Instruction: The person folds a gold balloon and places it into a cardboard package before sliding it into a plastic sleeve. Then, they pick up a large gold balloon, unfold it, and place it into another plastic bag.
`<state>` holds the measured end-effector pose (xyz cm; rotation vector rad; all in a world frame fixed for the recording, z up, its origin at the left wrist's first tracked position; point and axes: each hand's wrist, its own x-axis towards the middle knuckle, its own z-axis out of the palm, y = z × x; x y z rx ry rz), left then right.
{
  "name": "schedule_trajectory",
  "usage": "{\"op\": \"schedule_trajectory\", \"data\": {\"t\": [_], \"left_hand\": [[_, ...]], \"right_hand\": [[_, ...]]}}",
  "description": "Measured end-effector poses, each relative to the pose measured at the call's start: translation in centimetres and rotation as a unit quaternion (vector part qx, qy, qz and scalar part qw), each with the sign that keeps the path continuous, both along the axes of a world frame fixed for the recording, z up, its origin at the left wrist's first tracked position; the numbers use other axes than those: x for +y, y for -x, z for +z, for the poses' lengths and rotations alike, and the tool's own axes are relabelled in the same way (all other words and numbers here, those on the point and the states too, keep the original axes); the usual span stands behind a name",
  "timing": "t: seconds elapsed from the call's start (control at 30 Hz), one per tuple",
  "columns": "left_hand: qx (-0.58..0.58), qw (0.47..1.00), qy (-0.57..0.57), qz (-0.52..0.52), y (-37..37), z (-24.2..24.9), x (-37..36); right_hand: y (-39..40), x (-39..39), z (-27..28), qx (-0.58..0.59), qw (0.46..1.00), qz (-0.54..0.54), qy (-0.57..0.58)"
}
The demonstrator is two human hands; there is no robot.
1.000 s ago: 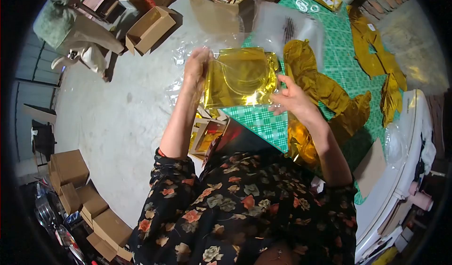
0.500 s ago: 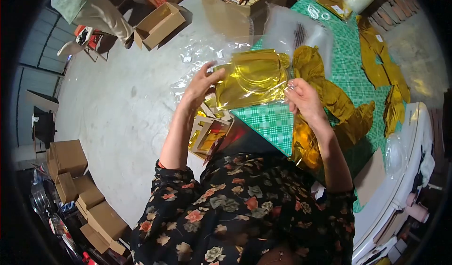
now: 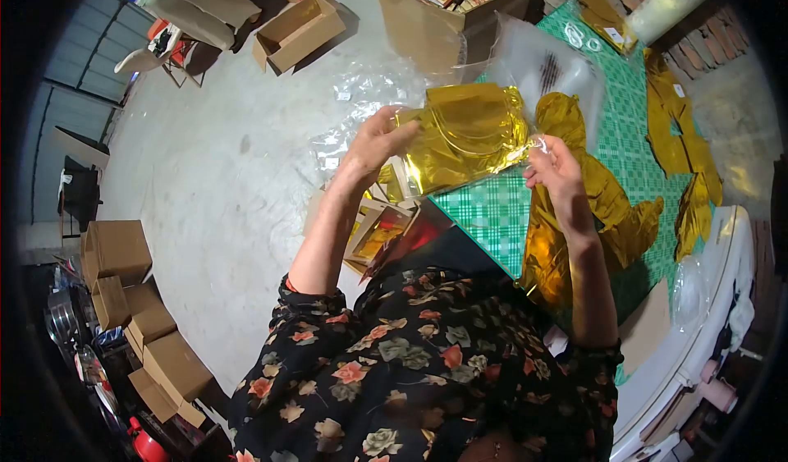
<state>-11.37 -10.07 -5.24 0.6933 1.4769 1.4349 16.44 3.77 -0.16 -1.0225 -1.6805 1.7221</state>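
- Left hand [image 3: 379,140] pinches the near edge of a folded gold foil sheet [image 3: 464,136], held up over the corner of a green checked table [image 3: 492,216]
- Right hand [image 3: 558,166] pinches the sheet's clear plastic sleeve [image 3: 550,68] at the opposite edge
- More gold foil [image 3: 611,208] lies heaped on the table just beside it

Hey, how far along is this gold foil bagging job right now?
Done: cannot tell; no bagged pieces are clearly in view. In hand: the left hand and right hand hold a folded gold foil piece in a clear plastic bag. Left: more loose gold foil pieces lie on the green checked table.
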Motion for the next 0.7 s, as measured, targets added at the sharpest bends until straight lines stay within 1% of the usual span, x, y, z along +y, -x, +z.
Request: {"op": "schedule_trajectory", "data": {"t": [0.07, 0.17, 0.27, 0.37, 0.47, 0.57, 0.6, 0.67, 0.7], "left_hand": [[0.006, 1.000, 0.022, 0.003, -0.1, 0.2, -0.2], [0.017, 0.998, 0.057, 0.003, -0.3, 0.4, -0.5], [0.039, 0.995, 0.092, 0.014, -0.5, 0.3, -0.6], [0.049, 0.994, 0.098, 0.005, -0.9, 0.7, -0.4], [0.077, 0.992, 0.099, -0.011, -0.3, -0.6, -0.2], [0.210, 0.971, 0.110, 0.045, -0.2, -1.9, -0.1], [0.279, 0.955, 0.071, 0.065, -0.4, -1.6, -0.2], [0.411, 0.906, -0.011, 0.103, -1.1, -0.7, -1.0], [0.430, 0.898, -0.061, 0.066, -1.7, 0.8, -1.5]], "right_hand": [[-0.5, 0.4, -1.1, 0.000, 0.998, 0.027, -0.053], [-0.9, 1.0, -1.1, 0.023, 0.999, 0.039, -0.021], [-0.7, 0.8, -0.5, 0.006, 0.999, 0.026, -0.027], [-0.6, 0.7, 0.0, 0.023, 1.000, 0.013, -0.010], [-0.3, 0.4, 0.2, 0.021, 1.000, 0.006, 0.005], [-0.5, 0.6, -0.4, 0.036, 0.999, 0.014, -0.002], [-0.5, 0.7, -0.3, 0.041, 0.999, 0.005, 0.013], [-0.6, 0.8, 0.3, 0.052, 0.998, -0.013, 0.042], [-0.5, 0.8, 0.3, 0.054, 0.998, -0.017, 0.034]]}}
